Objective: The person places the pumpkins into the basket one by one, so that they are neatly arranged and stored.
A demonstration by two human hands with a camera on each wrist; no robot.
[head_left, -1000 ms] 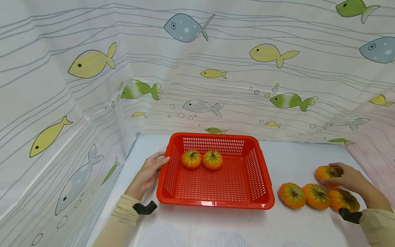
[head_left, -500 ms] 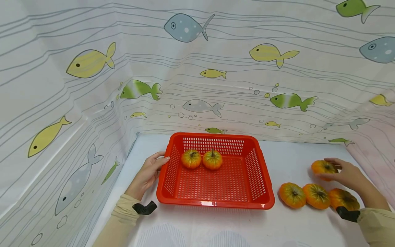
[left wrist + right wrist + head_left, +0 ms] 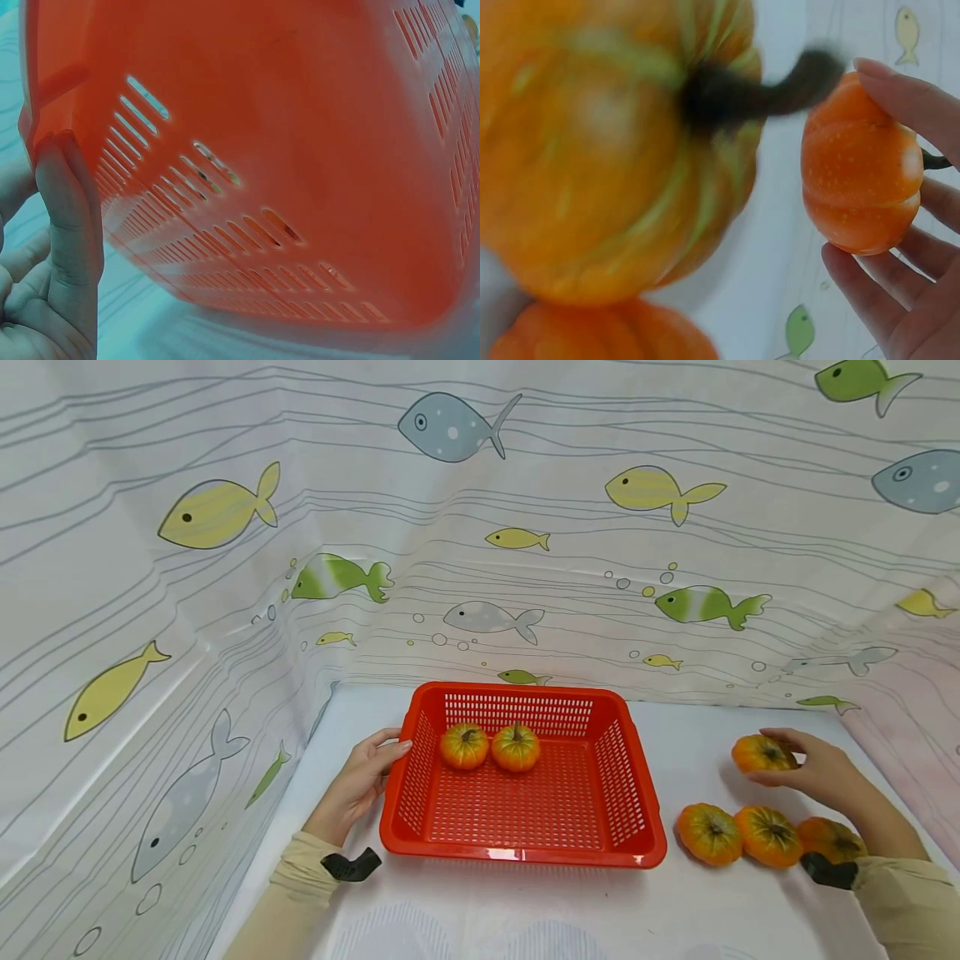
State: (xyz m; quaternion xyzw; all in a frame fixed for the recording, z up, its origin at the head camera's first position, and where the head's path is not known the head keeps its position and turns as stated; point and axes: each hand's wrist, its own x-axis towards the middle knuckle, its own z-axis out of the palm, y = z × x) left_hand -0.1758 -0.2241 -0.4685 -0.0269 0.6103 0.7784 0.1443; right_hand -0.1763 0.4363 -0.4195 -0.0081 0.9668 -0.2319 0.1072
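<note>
My left hand grips the left rim of a red perforated plastic basket, thumb over the edge and fingers on the outside. In the left wrist view the fingers hook the basket's rim against its slotted wall. Two small orange pumpkins with green streaks, one beside the other, sit at the back left inside the basket. My right hand holds another small pumpkin between thumb and fingers. The right wrist view shows this pumpkin from its smooth orange side, its dark stem towards the palm.
In front of my right hand, three more pumpkins lie in a row on the white table: one at the left, one in the middle and one partly behind the wrist strap. A fish-patterned curtain encloses the back and sides.
My right hand has lifted the pumpkin from behind the row and carried it left and a little away from me. The left hand and the basket have stayed put.
</note>
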